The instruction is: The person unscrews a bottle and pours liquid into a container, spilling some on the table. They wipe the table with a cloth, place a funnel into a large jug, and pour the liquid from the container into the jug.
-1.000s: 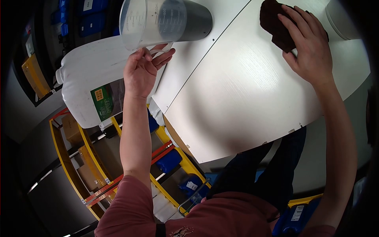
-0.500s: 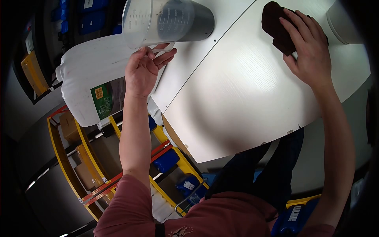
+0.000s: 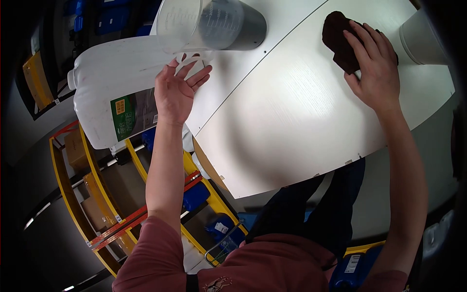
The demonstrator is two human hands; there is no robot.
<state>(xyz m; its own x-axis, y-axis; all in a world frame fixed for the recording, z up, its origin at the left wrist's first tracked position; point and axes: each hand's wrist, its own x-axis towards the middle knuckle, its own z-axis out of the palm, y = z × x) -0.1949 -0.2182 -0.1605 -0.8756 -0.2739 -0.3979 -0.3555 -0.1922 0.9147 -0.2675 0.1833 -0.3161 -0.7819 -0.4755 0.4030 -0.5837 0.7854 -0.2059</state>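
Observation:
A clear measuring jug (image 3: 182,22) with printed graduations and something dark in its lower part stands at the top of the table. Just below it, my left hand (image 3: 176,95) is palm up with fingers spread around the jug's handle, not visibly gripping it. On the right, my right hand (image 3: 377,73) lies with outstretched fingers over a dark brown cloth (image 3: 339,41) on the white tabletop (image 3: 287,117). The palm covers part of the cloth.
A large white plastic jerrycan (image 3: 92,102) with a green label lies left of the table. A pale round container (image 3: 425,41) stands to the right of the cloth. Yellow shelving (image 3: 73,209) with boxes and blue bottles (image 3: 226,228) is at the lower left.
My left hand's fingers have spread and loosened from the jug handle. My right hand and the cloth have shifted slightly down. The whole view has moved a little.

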